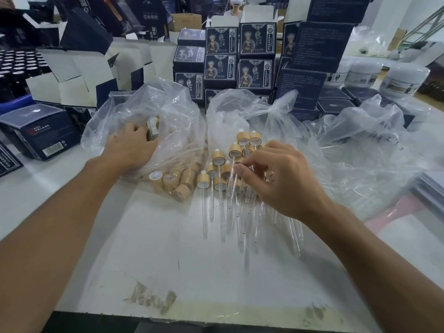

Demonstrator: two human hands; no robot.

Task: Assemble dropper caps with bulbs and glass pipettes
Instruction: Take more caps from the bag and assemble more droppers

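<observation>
A clear plastic bag at left holds several bamboo dropper caps. My left hand reaches into its mouth, fingers fairly straight, fingertips against a cap deep in the bag. A pile of assembled droppers, bamboo caps with white bulbs and glass pipettes, lies mid-table with the pipettes pointing toward me. My right hand hovers over this pile, thumb and forefinger pinching the top of one dropper's pipette. The palm hides part of the pile.
Two more crumpled clear bags lie behind and to the right. Stacked dark blue cartons wall off the back; open cartons stand at left, white jars at right. The white table ends near me.
</observation>
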